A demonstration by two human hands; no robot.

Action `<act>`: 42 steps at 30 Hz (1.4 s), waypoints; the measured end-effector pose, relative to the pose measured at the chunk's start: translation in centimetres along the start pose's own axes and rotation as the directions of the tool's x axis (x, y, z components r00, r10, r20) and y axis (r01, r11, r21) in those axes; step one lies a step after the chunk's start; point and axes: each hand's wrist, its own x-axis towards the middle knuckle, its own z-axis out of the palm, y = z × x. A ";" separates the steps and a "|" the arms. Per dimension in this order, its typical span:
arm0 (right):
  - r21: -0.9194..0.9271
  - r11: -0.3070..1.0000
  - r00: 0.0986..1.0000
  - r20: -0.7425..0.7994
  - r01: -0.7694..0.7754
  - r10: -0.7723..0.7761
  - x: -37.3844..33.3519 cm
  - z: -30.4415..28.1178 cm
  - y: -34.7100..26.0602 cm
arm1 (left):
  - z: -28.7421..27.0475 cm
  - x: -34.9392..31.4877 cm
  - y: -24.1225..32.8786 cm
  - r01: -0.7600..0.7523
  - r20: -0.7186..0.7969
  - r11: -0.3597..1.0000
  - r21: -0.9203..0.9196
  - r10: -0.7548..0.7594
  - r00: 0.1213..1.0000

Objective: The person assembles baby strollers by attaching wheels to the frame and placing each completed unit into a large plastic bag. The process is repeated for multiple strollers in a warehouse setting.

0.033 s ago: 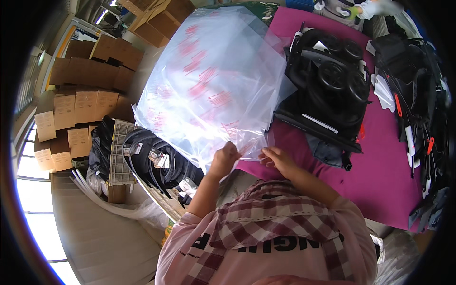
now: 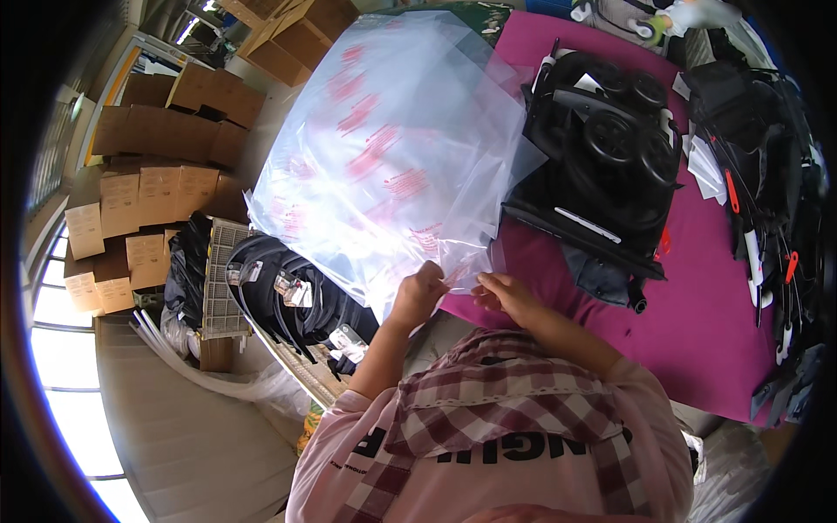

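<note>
The left hand point(image 2: 418, 293) has shifted slightly right, narrowing the gap to the right hand point(image 2: 512, 296); the yellow-green item point(image 2: 650, 30) at upper right has shifted slightly nearer.

Packing workshop indicated | cardboard boxes point(image 2: 159, 195) stacked at left | plastic sheeting point(image 2: 375, 113) piled on magenta-covered table point(image 2: 697, 340) | black wheeled frame point(image 2: 567, 166) laid alongside

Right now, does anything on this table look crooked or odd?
Yes, the plastic sheets look askew: their edges don't line up, and one corner juts out on the right toward the black wheeled frame. The plastic is also wrinkled near your left hand. I see no spill.
</note>
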 end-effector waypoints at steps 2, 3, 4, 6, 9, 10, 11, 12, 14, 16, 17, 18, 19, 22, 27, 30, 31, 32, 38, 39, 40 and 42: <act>0.034 0.991 0.992 0.007 -0.129 0.129 0.4 0.8 0.8 | 1.3 -0.4 1.2 -0.131 0.028 0.991 0.011 0.131 0.991; -0.020 0.998 0.998 0.015 -0.057 0.057 0.8 0.6 1.1 | 1.8 -0.6 0.9 -0.248 0.046 0.967 0.067 0.245 0.968; -0.072 0.997 0.999 0.028 0.018 -0.016 1.4 0.5 1.4 | 2.0 -1.1 0.8 -0.241 0.095 0.965 0.103 0.231 0.968; -0.216 0.961 0.975 -0.098 0.174 -0.198 1.5 1.2 0.3 | 2.1 -1.6 0.6 -0.239 0.157 0.959 0.152 0.215 0.964; -0.272 0.898 0.903 -0.164 0.346 -0.398 3.3 0.4 1.4 | 1.3 -2.1 -0.6 -0.252 0.038 0.966 -0.056 0.254 0.966; -0.450 0.829 0.880 -0.168 0.333 -0.445 3.2 0.4 1.2 | 0.6 -2.0 -1.3 -0.271 0.028 0.959 -0.083 0.274 0.961; -0.555 0.781 0.886 -0.157 0.286 -0.436 2.2 1.4 0.0 | 0.5 -2.1 -2.9 -0.274 0.028 0.955 -0.115 0.278 0.960; -0.651 0.721 0.894 -0.145 0.236 -0.424 0.9 3.0 -1.5 | 0.1 -2.3 -3.9 -0.240 0.043 0.960 -0.142 0.248 0.968; -0.672 0.725 0.909 -0.193 0.152 -0.368 1.3 3.4 -0.3 | -0.4 -2.3 -5.1 -0.156 0.107 0.971 -0.181 0.177 0.978; -0.667 0.678 0.842 -0.140 0.308 -0.521 1.8 4.8 0.1 | -0.8 -2.4 -5.9 -0.156 0.073 0.967 -0.200 0.173 0.982; -0.656 0.647 0.798 -0.111 0.389 -0.593 2.2 5.4 0.2 | -1.0 -2.5 -6.4 -0.156 0.057 0.967 -0.202 0.170 0.984; -0.628 0.629 0.769 -0.075 0.458 -0.635 2.8 5.5 0.3 | -1.1 -2.4 -6.9 -0.182 0.015 0.960 -0.212 0.189 0.982; -0.606 0.660 0.790 -0.082 0.445 -0.608 3.0 5.3 0.0 | -1.0 -2.2 -7.0 -0.211 -0.037 0.946 -0.246 0.209 0.977; -0.554 0.736 0.835 -0.124 0.390 -0.536 2.9 6.1 -1.9 | -1.7 -2.0 -6.6 -0.224 -0.085 0.918 -0.327 0.207 0.975; -0.362 0.924 0.970 -0.150 0.126 -0.191 4.0 6.9 -0.6 | 0.7 -4.3 -10.8 -0.192 -0.037 0.976 -0.107 0.189 0.981; -0.523 0.851 0.996 0.086 0.044 0.001 4.6 4.7 3.1 | 2.2 -11.3 -20.5 0.176 0.264 0.916 0.361 -0.282 0.922; -0.528 0.849 0.998 0.049 -0.003 0.034 4.4 3.9 4.6 | 1.7 -14.3 -22.4 0.348 0.313 0.774 0.529 -0.559 0.768; -0.490 0.872 0.995 0.084 -0.010 0.058 4.4 3.5 5.9 | 1.9 -19.2 -27.0 0.394 0.324 0.597 0.699 -0.756 0.569; -0.514 0.858 0.996 0.077 0.002 0.043 5.0 1.1 9.7 | -4.1 -24.5 -29.3 0.860 -0.121 0.211 0.465 -0.947 0.298; -0.501 0.865 0.995 0.096 0.013 0.040 5.3 1.7 9.3 | -3.8 -22.7 -30.1 0.857 -0.298 0.359 0.371 -0.827 0.476; -0.548 0.835 0.996 0.084 0.044 0.003 5.4 2.0 8.8 | -4.1 -18.0 -28.1 0.818 -0.422 0.521 0.242 -0.703 0.573; -0.622 0.782 0.998 0.068 0.037 0.007 5.2 3.3 7.5 | -1.8 -10.2 -27.9 0.480 -0.544 0.835 0.269 -0.280 0.791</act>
